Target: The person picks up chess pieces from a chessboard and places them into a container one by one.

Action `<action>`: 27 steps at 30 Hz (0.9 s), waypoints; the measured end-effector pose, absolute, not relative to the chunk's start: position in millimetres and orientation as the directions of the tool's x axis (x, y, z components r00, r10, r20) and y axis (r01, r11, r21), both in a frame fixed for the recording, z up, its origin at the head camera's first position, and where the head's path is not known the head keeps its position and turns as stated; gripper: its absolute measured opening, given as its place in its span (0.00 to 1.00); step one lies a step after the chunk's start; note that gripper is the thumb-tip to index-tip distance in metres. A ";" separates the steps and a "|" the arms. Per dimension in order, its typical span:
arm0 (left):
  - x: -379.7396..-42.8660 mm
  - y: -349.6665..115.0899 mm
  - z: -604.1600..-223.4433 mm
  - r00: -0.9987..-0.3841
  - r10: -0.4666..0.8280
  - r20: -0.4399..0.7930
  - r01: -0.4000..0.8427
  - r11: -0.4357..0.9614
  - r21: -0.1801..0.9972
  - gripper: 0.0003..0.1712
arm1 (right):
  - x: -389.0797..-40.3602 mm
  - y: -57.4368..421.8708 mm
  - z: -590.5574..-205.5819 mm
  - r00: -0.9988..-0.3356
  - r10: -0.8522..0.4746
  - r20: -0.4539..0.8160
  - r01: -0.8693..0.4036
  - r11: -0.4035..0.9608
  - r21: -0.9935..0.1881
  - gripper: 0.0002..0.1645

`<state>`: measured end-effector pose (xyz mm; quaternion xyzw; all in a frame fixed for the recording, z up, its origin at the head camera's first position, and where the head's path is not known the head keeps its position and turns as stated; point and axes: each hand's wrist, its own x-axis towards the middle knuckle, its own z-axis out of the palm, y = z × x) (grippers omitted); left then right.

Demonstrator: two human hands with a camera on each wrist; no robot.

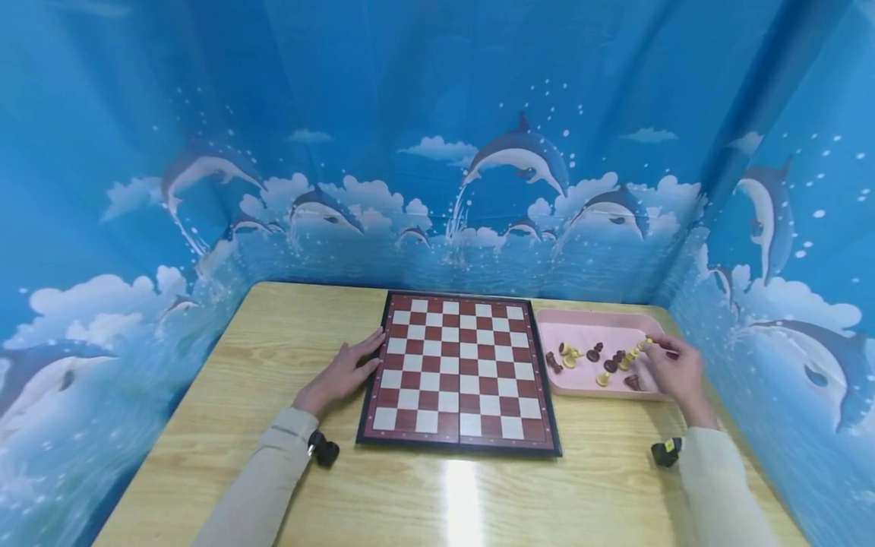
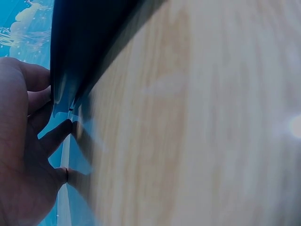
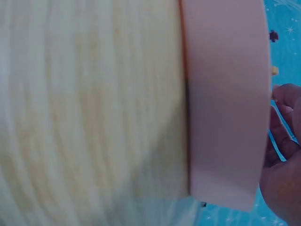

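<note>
A red-and-white chessboard (image 1: 459,365) with a dark frame lies on the table. My left hand (image 1: 345,374) rests at the board's left edge, fingers extended against it. From the left wrist view, the left hand (image 2: 28,136) reaches up to the board's dark side (image 2: 77,52). Over the right end of a pink tray (image 1: 581,317), my right hand (image 1: 677,371) pinches a yellow chess piece (image 1: 647,342) between thumb and fingers. The right wrist view has the right hand (image 3: 284,136) beyond the tray's wall (image 3: 228,103), the piece mostly hidden there.
Inside the tray lie several yellow chess pieces (image 1: 603,378) and dark brown chess pieces (image 1: 593,352), scattered and mostly toppled. The tray stands just right of the board on a light wooden table (image 1: 287,327). A blue dolphin-print curtain (image 1: 383,152) hangs behind and on both sides.
</note>
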<state>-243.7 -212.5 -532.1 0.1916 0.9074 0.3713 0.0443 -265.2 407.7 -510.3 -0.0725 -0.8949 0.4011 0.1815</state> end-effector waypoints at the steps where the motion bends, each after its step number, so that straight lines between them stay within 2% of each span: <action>1: -243.5 -212.4 -532.3 -0.923 0.381 0.059 0.314 0.652 0.691 0.33 | -264.7 408.4 -511.8 -0.924 0.275 0.265 -0.016 0.665 -0.747 0.22; 8: -240.9 -212.3 -532.3 -0.922 0.382 0.057 0.315 0.660 0.682 0.33 | -261.2 412.2 -518.1 -0.922 0.289 0.259 -0.026 0.620 -0.784 0.22; 27: -240.8 -212.4 -530.9 -0.923 0.379 0.064 0.315 0.650 0.691 0.32 | -265.8 411.2 -524.2 -0.922 0.306 0.237 0.024 0.657 -0.753 0.20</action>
